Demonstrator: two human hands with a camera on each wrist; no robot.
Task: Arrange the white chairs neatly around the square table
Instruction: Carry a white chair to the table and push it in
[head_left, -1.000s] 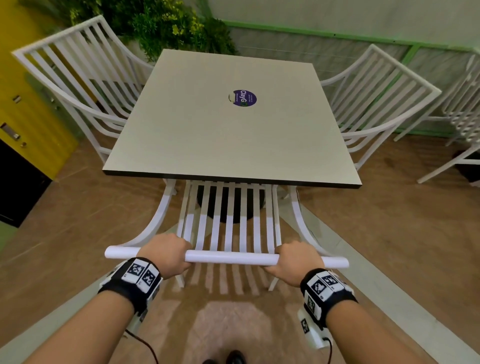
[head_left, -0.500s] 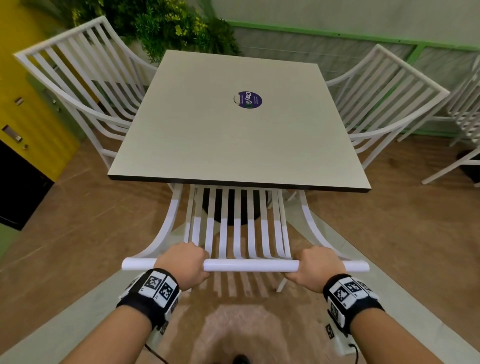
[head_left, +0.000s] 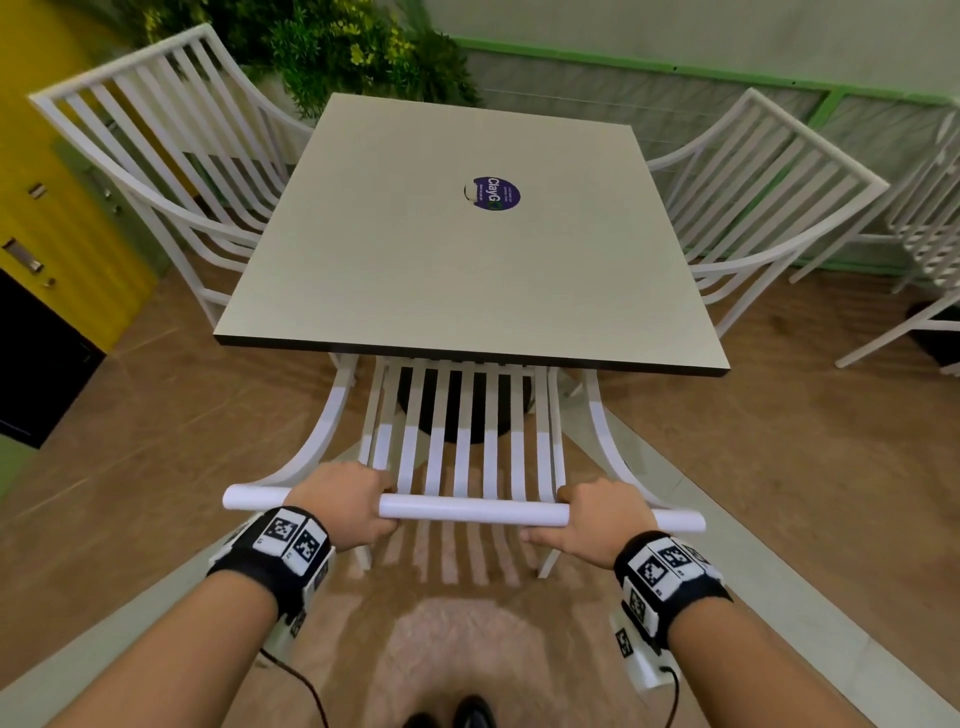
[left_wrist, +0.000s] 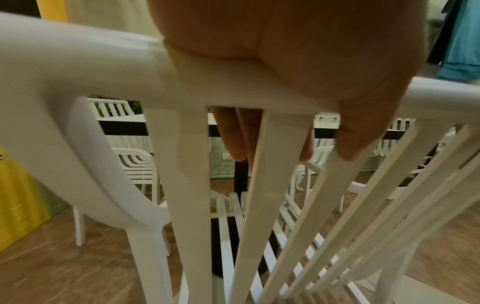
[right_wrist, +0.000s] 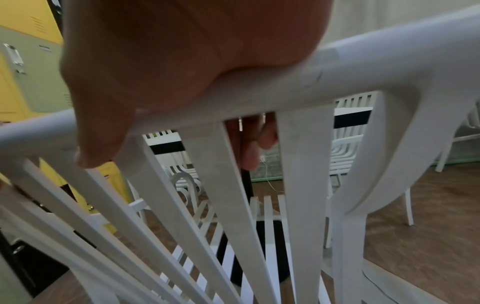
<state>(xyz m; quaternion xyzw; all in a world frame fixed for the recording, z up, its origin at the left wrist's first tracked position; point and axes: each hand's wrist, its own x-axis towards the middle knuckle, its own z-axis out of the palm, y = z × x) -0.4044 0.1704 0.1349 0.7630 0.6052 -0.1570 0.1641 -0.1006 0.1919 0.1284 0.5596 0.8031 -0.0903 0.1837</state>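
Note:
A square pale table (head_left: 467, 249) with a purple sticker stands ahead of me. A white slatted chair (head_left: 467, 512) faces it at the near side, its seat tucked under the table edge. My left hand (head_left: 345, 501) grips the chair's top rail (left_wrist: 85, 61) left of the slats, fingers curled over it. My right hand (head_left: 597, 519) grips the same rail (right_wrist: 389, 45) on the right. A second white chair (head_left: 156, 140) stands at the table's left side and a third (head_left: 769, 182) at its right side.
More white chairs (head_left: 930, 249) stand at the far right by a green-framed wall. A yellow cabinet (head_left: 57, 218) lines the left. Green plants (head_left: 322, 47) sit behind the table. The table's black base (head_left: 457, 410) shows through the slats. Brown floor lies either side.
The chair has slid forward toward the table with both hands still on its top rail, and I have stepped closer with it.

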